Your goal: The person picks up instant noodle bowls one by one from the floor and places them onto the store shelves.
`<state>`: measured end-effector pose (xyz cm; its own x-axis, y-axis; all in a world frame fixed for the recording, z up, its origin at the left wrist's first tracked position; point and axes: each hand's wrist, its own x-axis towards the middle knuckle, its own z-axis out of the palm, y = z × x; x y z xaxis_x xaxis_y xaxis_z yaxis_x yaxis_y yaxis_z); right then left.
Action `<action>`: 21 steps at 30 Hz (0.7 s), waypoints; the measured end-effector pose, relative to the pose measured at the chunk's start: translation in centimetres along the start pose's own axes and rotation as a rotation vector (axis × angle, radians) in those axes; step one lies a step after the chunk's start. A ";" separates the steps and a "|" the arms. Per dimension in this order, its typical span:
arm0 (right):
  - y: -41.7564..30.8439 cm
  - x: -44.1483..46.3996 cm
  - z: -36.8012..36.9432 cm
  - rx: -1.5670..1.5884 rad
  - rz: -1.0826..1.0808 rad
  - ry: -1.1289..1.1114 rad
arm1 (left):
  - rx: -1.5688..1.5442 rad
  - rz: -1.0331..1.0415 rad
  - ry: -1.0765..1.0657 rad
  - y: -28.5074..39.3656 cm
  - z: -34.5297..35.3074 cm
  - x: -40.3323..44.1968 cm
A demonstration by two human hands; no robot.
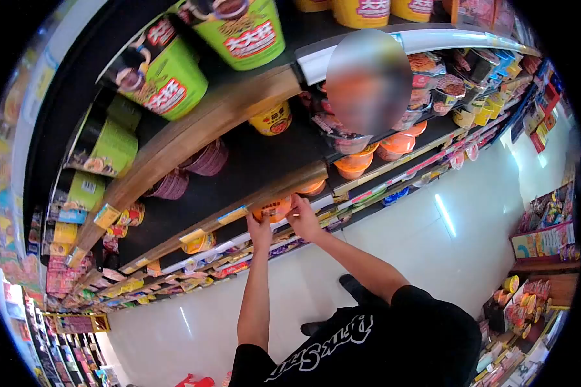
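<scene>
In front of the shelf edge, an orange instant noodle cup sits between my two hands. My left hand grips its lower left side with the fingers closed around it. On the cup's right side, my right hand is closed against it, thumb and fingers partly hidden. Just beyond my right hand, another orange cup stands on the shelf. The wooden shelf edge runs directly behind the held cup.
Large green noodle cups stand on the upper shelf, and a yellow cup sits deeper in. Orange bowls line the shelf to the right. A lower display stands across the pale tiled floor. One round patch is blurred.
</scene>
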<state>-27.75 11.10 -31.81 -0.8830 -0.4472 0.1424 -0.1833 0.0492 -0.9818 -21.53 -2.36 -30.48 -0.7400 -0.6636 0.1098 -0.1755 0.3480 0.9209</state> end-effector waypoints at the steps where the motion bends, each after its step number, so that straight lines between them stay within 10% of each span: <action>1: -0.1 0.1 -0.1 0.030 -0.009 0.005 | 0.013 -0.021 0.001 0.2 0.4 0.5; 7: -0.2 0.1 -0.3 0.223 -0.018 0.009 | -0.089 0.021 -0.021 -1.4 1.9 2.6; 13: 0.6 1.4 -1.7 -0.041 -0.001 0.165 | -0.113 -0.388 -0.076 -2.7 2.4 4.6; 21: 1.9 1.9 -3.0 0.194 -0.040 0.174 | 0.311 0.032 0.034 -6.1 4.0 5.5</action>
<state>-31.04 13.01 -33.01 -0.9408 -0.2844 0.1844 -0.1477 -0.1455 -0.9783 -27.10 -5.49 -37.03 -0.7270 -0.6690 0.1546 -0.3464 0.5518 0.7587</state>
